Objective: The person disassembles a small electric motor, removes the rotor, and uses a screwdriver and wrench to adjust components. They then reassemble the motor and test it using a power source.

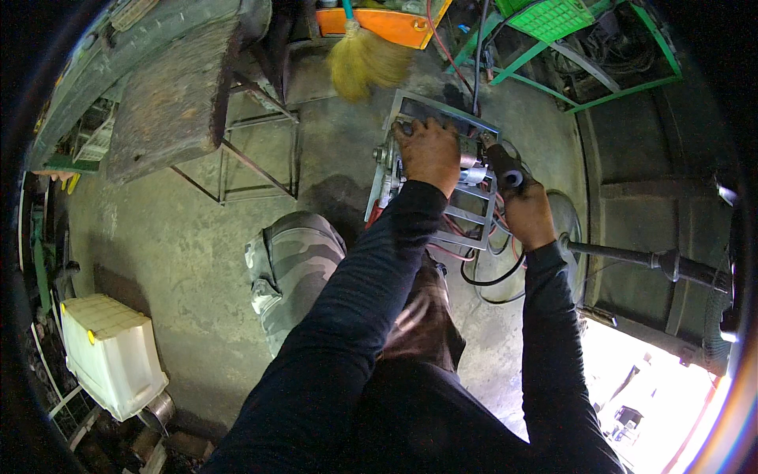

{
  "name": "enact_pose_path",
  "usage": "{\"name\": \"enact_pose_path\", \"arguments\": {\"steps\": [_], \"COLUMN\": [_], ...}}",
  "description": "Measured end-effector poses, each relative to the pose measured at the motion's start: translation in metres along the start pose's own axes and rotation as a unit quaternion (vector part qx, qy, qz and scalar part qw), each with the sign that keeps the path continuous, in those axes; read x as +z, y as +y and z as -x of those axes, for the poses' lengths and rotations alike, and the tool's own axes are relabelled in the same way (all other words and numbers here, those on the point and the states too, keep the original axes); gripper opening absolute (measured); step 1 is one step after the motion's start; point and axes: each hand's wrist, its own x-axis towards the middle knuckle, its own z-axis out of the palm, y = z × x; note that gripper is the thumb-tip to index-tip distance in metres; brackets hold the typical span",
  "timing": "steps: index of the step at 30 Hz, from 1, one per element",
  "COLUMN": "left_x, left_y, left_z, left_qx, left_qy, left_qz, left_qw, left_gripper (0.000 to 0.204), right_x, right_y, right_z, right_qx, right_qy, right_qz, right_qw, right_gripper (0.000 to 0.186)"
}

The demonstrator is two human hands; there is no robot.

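Note:
A small machine with silvery metal parts (474, 176) sits in a grey metal frame (471, 219) on the floor in front of me. My left hand (430, 156) lies over the middle of the machine, its fingers curled down round a part that the hand itself hides. To the right, my right hand (529, 215) is closed at the lower end of a dark, thick cylindrical handle (503, 164), which slants up toward the frame's right side. The handle's upper end meets the machine, but the joint is too small to make out. Red and black cables (493, 276) loop beside the frame.
A worn wooden-topped stand (170, 103) is at the upper left. A straw broom (365, 67) and an orange panel (387, 25) are beyond the frame. A green metal rack (584, 103) stands at upper right, a white plastic container (114, 355) at lower left. A dark bar (624, 254) juts in from the right.

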Motion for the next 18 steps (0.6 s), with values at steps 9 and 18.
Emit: {"name": "enact_pose_path", "arguments": {"steps": [9,18], "left_x": [0.001,-0.002], "left_y": [0.000,0.000], "left_z": [0.001,0.000], "left_qx": [0.002,-0.001], "left_qy": [0.015,0.005], "left_qz": [0.015,-0.002], "left_qw": [1.000,1.000], "left_gripper": [0.036,0.033], "right_x": [0.005,-0.007], "right_y": [-0.006,-0.016], "right_z": [0.004,0.005], "right_qx": [0.038,0.016], "right_qy": [0.003,-0.012], "right_qz": [0.053,-0.099], "right_qw": [0.998,0.995], "right_gripper": [0.040,0.033]}}
